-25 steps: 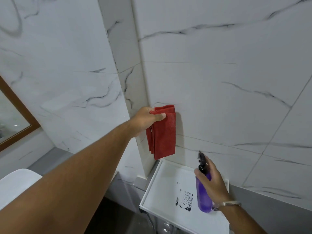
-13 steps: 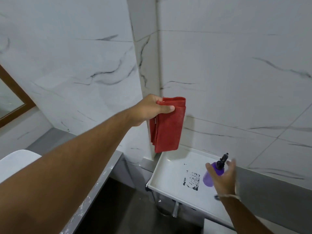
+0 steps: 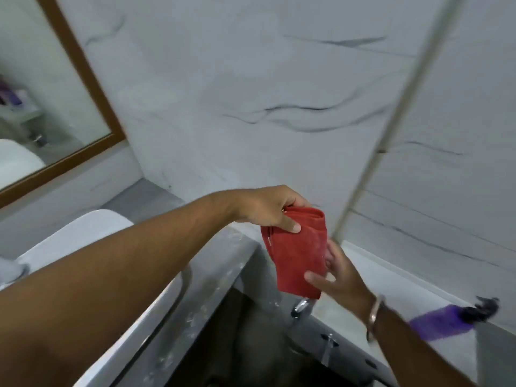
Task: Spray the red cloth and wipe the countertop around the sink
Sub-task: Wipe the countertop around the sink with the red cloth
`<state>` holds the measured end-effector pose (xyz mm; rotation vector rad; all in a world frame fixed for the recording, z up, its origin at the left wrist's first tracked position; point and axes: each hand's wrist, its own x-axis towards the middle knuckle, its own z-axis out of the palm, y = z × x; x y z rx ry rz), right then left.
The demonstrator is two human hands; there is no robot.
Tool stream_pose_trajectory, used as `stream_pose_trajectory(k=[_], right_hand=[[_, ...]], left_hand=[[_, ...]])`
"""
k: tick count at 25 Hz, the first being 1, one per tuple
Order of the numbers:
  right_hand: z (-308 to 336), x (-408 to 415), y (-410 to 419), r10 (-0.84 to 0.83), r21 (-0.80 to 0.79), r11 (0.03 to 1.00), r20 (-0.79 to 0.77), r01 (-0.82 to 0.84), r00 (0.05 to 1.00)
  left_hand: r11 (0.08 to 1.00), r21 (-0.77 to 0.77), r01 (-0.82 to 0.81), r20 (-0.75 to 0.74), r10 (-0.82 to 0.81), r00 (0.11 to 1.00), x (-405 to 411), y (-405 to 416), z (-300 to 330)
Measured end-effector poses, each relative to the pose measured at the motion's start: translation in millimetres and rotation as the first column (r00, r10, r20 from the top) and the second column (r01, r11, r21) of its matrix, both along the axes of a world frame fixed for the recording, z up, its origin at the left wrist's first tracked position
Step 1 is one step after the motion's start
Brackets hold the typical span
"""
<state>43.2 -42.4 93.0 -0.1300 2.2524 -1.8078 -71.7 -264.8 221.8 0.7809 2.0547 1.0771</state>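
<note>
A folded red cloth point(image 3: 296, 252) hangs in the air above the end of the grey countertop point(image 3: 223, 263). My left hand point(image 3: 268, 208) pinches its top edge. My right hand point(image 3: 337, 275) reaches up from below, its thumb on the cloth's lower front and its fingers behind it. The purple spray bottle point(image 3: 444, 322) with a black nozzle lies tilted on the white shelf point(image 3: 396, 277) at the right, with no hand on it. The white sink basin point(image 3: 69, 241) sits at the lower left, partly hidden by my left forearm.
Marble-patterned wall tiles rise behind. A wood-framed mirror point(image 3: 83, 88) hangs at the upper left. A chrome pipe fitting point(image 3: 300, 307) shows below the cloth, above a dark gap under the counter. A pale corner trim point(image 3: 388, 135) runs diagonally down the wall.
My right hand let go of the spray bottle, which now lies on the shelf, and came up to the cloth. My view swung left toward the sink and mirror.
</note>
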Motion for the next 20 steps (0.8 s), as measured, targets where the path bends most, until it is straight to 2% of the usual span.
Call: stream_pose_trajectory(k=[1, 3, 6, 8, 10, 12, 13, 15, 17, 20], right_hand=[[7.4, -28.2, -22.9, 0.086, 0.034, 0.996, 0.001, -0.086, 0.996], [12.8, -78.0, -77.9, 0.172, 0.204, 0.967, -0.077, -0.153, 0.982], [7.8, -141.7, -167.3, 0.241, 0.434, 0.893, -0.242, -0.117, 0.940], [-3.6, -172.0, -220.9, 0.292, 0.532, 0.842, -0.310, -0.089, 0.905], [-27.9, -186.1, -263.7, 0.411, 0.630, 0.760, -0.270, -0.163, 0.871], [-69.4, -194.5, -300.8, 0.557, 0.767, 0.576, -0.116, -0.283, 0.822], [-91.6, -198.4, -315.7, 0.602, 0.820, 0.477, -0.042, -0.317, 0.797], [-128.9, -205.0, -338.3, 0.627, 0.883, 0.338, 0.047, -0.325, 0.778], [-150.9, -211.4, -355.9, 0.640, 0.912, 0.285, 0.049, -0.296, 0.767], [-180.1, -230.8, -392.1, 0.719, 0.947, 0.211, 0.018, -0.243, 0.694]], left_hand=[[0.999, -0.029, -0.014, -0.034, 0.013, 0.999, -8.5, -27.2, -5.1], [0.992, -0.100, -0.074, -0.139, 0.060, 0.988, -30.5, -92.4, -15.5], [0.950, -0.174, -0.261, -0.315, 0.198, 0.928, -70.0, -199.0, -46.5], [0.887, -0.182, -0.424, -0.444, 0.311, 0.841, -95.7, -258.5, -83.7], [0.742, -0.268, -0.615, -0.572, 0.392, 0.721, -110.7, -305.9, -121.8], [0.551, -0.371, -0.747, -0.611, 0.461, 0.643, -111.8, -351.8, -164.9], [0.504, -0.397, -0.767, -0.618, 0.471, 0.630, -109.4, -369.5, -186.0], [0.498, -0.382, -0.778, -0.662, 0.440, 0.607, -101.6, -385.9, -218.0], [0.498, -0.358, -0.790, -0.734, 0.372, 0.568, -96.5, -385.1, -228.0], [0.515, -0.403, -0.756, -0.779, 0.240, 0.579, -104.7, -390.7, -236.4]])
